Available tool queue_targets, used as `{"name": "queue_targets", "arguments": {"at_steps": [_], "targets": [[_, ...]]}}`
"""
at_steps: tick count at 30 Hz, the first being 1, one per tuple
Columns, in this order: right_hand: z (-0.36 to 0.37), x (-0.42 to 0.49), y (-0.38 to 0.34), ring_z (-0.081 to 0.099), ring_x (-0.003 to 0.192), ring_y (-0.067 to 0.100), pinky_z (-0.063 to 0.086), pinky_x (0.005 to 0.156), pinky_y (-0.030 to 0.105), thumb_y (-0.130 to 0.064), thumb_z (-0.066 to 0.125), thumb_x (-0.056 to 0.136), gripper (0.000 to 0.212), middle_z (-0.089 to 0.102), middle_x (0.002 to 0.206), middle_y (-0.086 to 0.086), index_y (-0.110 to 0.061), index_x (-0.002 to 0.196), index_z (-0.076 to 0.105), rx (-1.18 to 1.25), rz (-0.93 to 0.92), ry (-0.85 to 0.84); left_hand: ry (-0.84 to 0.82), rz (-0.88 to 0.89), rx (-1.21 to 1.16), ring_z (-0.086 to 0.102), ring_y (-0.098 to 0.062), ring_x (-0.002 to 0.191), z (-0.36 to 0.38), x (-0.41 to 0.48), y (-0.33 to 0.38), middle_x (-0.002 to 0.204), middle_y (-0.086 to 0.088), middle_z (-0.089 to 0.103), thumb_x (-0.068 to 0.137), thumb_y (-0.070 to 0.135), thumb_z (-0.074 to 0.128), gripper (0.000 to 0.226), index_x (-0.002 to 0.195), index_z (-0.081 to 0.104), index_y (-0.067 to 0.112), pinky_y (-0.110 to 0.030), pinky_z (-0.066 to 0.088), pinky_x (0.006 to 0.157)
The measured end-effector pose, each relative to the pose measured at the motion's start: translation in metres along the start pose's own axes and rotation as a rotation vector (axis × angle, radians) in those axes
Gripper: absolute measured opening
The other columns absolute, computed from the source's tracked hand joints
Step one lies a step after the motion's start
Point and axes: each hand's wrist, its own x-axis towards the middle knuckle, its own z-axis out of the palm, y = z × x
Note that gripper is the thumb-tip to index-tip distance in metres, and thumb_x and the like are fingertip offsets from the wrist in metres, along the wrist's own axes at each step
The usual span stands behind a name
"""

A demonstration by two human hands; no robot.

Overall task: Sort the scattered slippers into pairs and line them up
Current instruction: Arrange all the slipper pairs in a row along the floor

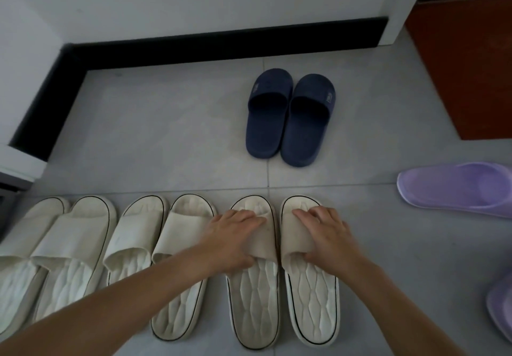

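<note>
The tiled floor (166, 134) carries four cream slippers (133, 233) left of the grips, a navy pair (291, 117) beyond them and lilac slippers (454, 189) loose to their right. The left grip (235, 238) and right grip (324, 233) each clasp the strap of one slipper in the last cream pair (256, 294); an uneven push could skew it against its neighbour.

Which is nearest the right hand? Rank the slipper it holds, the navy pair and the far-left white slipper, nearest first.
1. Held slipper: the right hand grips its strap; it is the rightmost white one.
2. Navy pair: straight ahead, farther up the floor.
3. Far-left white slipper: at the opposite end, beyond the other arm.
</note>
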Motion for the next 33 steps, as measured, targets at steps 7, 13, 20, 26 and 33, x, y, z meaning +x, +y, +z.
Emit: {"name": "queue_targets", "arguments": {"at_steps": [7,13,20,26,33], "targets": [[-0.004,0.005,-0.005,0.029,0.124,0.019,0.033,0.102,0.037,-0.052,0.065,0.066,0.084,0.033,0.13,-0.007,-0.038,0.139,0.026,0.01,-0.012,-0.01,-0.003,-0.028,-0.046,0.03,-0.016,0.133,-0.011,0.006,0.0,0.144,0.012,0.031,0.067,0.037,0.066,0.083,0.14,0.027,0.039,-0.039,0.032,0.107],[-0.006,0.007,-0.005,0.027,0.125,0.017,0.031,0.101,0.035,-0.047,0.065,0.069,0.083,0.032,0.132,-0.008,-0.038,0.14,0.024,0.006,-0.026,-0.034,-0.012,-0.029,-0.042,0.031,-0.015,0.132,-0.007,0.005,-0.002,0.144,0.013,0.031,0.066,0.04,0.066,0.084,0.14,0.025,0.039,-0.037,0.031,0.107],[-0.002,0.009,-0.005,0.029,0.125,0.018,0.033,0.102,0.035,-0.047,0.069,0.066,0.084,0.034,0.13,-0.008,-0.04,0.138,0.026,0.003,-0.017,0.01,0.003,-0.023,-0.037,0.033,-0.015,0.131,-0.005,0.004,-0.002,0.142,0.014,0.033,0.065,0.04,0.065,0.082,0.137,0.026,0.041,-0.038,0.033,0.106],[0.005,0.01,-0.011,0.029,0.124,0.02,0.033,0.099,0.037,-0.049,0.068,0.066,0.084,0.034,0.131,-0.006,-0.038,0.138,0.027,-0.005,-0.007,0.02,-0.024,0.017,-0.004,0.019,-0.02,0.14,0.003,0.012,0.004,0.153,0.009,0.017,0.058,0.063,0.064,0.102,0.143,0.014,0.038,-0.046,0.016,0.112],[-0.021,0.007,0.012,0.019,0.136,0.021,0.028,0.108,0.04,-0.073,0.064,0.049,0.108,0.02,0.146,-0.004,-0.04,0.141,0.018,0.091,0.024,-0.134,0.017,0.042,-0.101,0.012,-0.019,0.141,0.0,0.034,0.039,0.153,0.005,0.016,0.046,0.088,0.046,0.12,0.145,0.013,0.027,-0.049,0.0,0.114]]}}
